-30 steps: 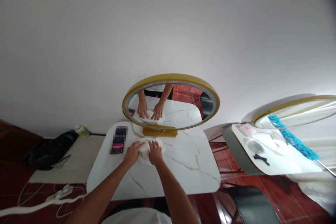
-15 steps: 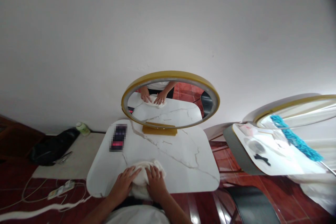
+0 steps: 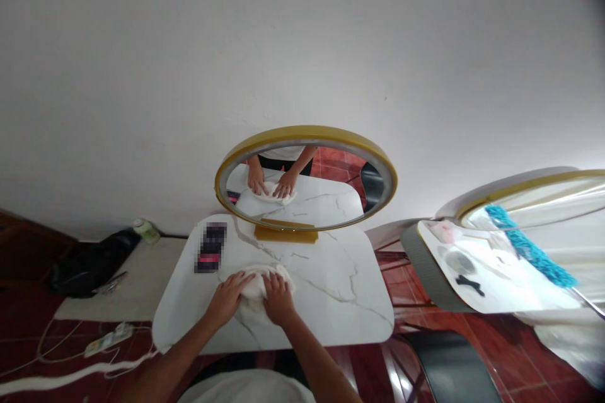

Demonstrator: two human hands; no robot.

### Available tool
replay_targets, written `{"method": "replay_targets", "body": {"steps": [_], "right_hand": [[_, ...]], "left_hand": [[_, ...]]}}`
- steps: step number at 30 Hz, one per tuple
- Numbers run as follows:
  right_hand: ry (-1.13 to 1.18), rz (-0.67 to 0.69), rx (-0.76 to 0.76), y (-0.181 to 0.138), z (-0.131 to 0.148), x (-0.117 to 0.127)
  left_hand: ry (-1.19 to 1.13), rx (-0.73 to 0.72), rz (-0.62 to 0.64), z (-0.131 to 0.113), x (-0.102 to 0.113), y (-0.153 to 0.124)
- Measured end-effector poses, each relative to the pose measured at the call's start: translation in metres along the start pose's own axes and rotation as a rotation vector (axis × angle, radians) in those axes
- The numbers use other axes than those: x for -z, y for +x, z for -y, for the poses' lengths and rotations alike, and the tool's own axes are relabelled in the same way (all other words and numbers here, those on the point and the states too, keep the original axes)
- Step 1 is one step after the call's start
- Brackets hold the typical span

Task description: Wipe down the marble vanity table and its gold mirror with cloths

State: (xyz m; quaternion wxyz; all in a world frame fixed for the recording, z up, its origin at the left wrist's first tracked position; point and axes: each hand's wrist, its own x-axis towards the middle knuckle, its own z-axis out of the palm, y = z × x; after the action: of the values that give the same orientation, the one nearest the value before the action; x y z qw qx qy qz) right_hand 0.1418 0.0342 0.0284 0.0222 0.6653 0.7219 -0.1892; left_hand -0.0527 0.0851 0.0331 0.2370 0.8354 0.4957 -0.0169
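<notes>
A bunched white cloth [image 3: 254, 293] lies on a white marble-patterned tabletop [image 3: 326, 302], towards its front left. My left hand [image 3: 230, 296] grips the cloth's left side, with the fingers bent over its edge. On the right side, my right hand [image 3: 278, 297] presses down on the same cloth with its fingers close together. Both palms face down, and the thumbs are partly hidden. An oval gold-framed mirror [image 3: 307, 201] stands at the back of the table and reflects both hands and the cloth. Left of the cloth lies a dark, blurred-out rectangular item [image 3: 211, 247].
To the right is a second white table [image 3: 529, 302] with a blue fluffy duster [image 3: 534, 252] and a black bow-shaped item [image 3: 470, 285]. A black chair [image 3: 458, 365] stands at front right. Left, a black bag [image 3: 94, 264], green-white bottle [image 3: 146, 231] and power strip [image 3: 109, 338] lie low.
Both hands have slid the cloth forward, away from my body and towards the mirror. My forearms now reach further over the table.
</notes>
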Motion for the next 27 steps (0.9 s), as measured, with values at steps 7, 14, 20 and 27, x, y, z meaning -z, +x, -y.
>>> {"method": "replay_targets", "body": {"steps": [7, 14, 20, 27], "right_hand": [[0.011, -0.015, -0.058, 0.055, -0.005, 0.024], [0.023, -0.027, -0.066, 0.072, -0.009, 0.035], [0.043, -0.045, -0.037, 0.044, -0.007, 0.033], [0.123, 0.052, 0.038, -0.027, -0.012, 0.002]], "left_hand": [[0.013, 0.029, -0.088, 0.004, 0.017, 0.051], [0.012, 0.021, -0.088, 0.005, 0.027, 0.067], [0.045, -0.007, -0.14, 0.001, 0.017, 0.043], [-0.022, -0.093, -0.012, -0.005, -0.006, -0.024]]}}
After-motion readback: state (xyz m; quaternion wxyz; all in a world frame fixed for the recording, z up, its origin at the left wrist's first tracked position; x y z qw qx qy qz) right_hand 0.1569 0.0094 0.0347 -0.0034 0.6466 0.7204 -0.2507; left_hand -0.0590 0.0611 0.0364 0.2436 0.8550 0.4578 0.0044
